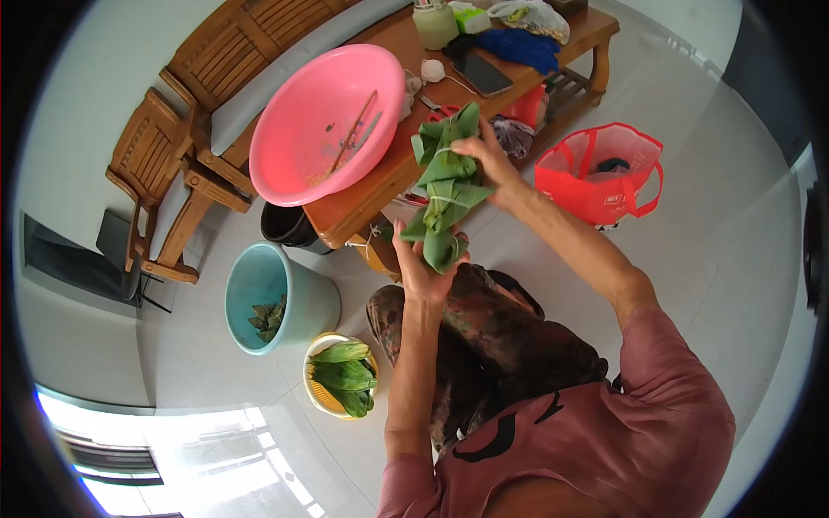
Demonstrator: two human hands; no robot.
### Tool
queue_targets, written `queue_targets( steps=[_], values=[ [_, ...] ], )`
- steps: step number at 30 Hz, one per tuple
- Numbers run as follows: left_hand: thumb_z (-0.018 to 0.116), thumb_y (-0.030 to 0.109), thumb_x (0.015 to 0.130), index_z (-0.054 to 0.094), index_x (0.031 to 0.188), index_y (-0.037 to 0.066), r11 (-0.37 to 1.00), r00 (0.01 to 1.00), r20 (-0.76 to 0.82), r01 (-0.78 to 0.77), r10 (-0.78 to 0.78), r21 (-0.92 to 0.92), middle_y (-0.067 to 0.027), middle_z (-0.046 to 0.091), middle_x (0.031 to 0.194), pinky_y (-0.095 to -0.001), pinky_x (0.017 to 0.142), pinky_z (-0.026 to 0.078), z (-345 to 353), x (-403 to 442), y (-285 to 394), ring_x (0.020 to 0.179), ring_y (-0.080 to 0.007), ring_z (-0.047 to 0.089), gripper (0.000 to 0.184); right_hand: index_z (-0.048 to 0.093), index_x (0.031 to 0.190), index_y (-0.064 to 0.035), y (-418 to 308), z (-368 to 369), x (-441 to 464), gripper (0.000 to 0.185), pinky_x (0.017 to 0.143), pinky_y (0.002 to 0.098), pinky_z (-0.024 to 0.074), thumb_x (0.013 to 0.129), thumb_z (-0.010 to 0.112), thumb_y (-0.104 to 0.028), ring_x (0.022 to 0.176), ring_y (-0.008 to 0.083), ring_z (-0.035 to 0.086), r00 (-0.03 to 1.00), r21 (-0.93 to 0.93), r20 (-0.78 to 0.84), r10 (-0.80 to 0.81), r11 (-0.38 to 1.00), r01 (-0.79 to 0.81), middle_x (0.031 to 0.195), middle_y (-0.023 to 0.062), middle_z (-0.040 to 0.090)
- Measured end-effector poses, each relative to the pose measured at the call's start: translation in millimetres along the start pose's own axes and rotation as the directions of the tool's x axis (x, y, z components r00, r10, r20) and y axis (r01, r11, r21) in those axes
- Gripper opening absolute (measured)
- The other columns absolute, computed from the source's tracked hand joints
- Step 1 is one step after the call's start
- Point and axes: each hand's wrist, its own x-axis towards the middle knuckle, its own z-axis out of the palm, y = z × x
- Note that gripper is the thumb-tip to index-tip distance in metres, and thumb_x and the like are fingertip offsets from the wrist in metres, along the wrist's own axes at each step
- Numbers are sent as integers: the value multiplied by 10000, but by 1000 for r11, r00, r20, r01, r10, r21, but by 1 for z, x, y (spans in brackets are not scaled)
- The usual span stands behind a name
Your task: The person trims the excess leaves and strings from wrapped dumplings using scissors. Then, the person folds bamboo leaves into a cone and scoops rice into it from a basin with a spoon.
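Observation:
A bundle of green leaf-wrapped rice dumplings (449,192), tied with pale string, is held up in front of my knees. My left hand (429,269) cups its lower end from below, palm up, with the fingers partly hidden behind the leaves. At the upper end my right hand (486,161) grips the bundle, thumb and fingers closed on the leaves near the string. Behind it, on the wooden table (363,211), rests a big pink basin (298,129) with chopsticks (352,131) and some grains inside.
Left of my legs stand a blue bucket (298,298) with dark leafy pieces and a yellow basket (316,393) of green leaves. A red bag (570,186) is on the floor at the right. A phone (481,75), scissors (429,103) and a jar (434,28) lie along the table.

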Motion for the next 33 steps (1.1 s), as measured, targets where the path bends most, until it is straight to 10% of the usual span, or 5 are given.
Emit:
queue_targets(
  steps=[17, 23, 33],
  values=[
    [606, 487, 747, 463, 1222, 81, 980, 979, 203, -65, 26, 186, -134, 537, 1139, -511, 713, 484, 5, 36, -13, 990, -319, 544, 641, 293, 1330, -142, -26, -45, 8, 621, 804, 310, 497, 765, 548, -178, 943, 150, 552, 989, 173, 138, -48, 985, 23, 1126, 54, 494],
    [638, 519, 734, 448, 1243, 94, 995, 981, 174, -93, 86, 33, -112, 511, 1182, -503, 747, 466, 16, 31, -17, 1032, -301, 519, 690, 474, 1167, -27, -16, -26, 6, 510, 740, 360, 505, 781, 435, -358, 817, 244, 583, 986, 241, 82, -147, 963, 123, 939, 134, 581],
    [706, 258, 673, 397, 1277, 37, 992, 970, 228, -63, 87, -111, -84, 519, 1170, -407, 940, 396, -8, 19, -11, 1071, -251, 502, 714, 367, 1269, -124, 10, -5, 6, 531, 770, 389, 519, 769, 460, -276, 791, 250, 599, 969, 488, 242, -41, 868, -85, 1057, 126, 544]
  ],
)
